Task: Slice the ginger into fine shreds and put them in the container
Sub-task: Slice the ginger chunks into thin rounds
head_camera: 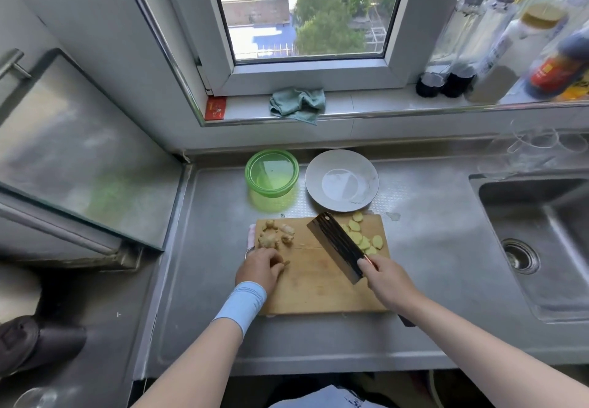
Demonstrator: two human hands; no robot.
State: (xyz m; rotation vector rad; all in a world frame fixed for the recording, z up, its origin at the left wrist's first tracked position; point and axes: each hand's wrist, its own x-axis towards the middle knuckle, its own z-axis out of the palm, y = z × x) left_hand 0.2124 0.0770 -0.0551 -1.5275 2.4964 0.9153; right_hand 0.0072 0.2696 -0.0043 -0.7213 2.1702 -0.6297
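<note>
Right hand: fingers wrapped round the handle of the dark steel cleaver, blade slanted over the rectangular wooden cutting board. Left hand: fingers curled, pinching a small ginger piece near the board's left edge. Knobby ginger chunks at far-left corner; pale yellow ginger slices at far-right, partly behind the blade. Round translucent green container on the steel counter past the board's far edge, beside a round grey plate.

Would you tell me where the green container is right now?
In the head view, the green container stands on the steel counter beyond the cutting board, toward its left side, just left of the grey plate.
</note>
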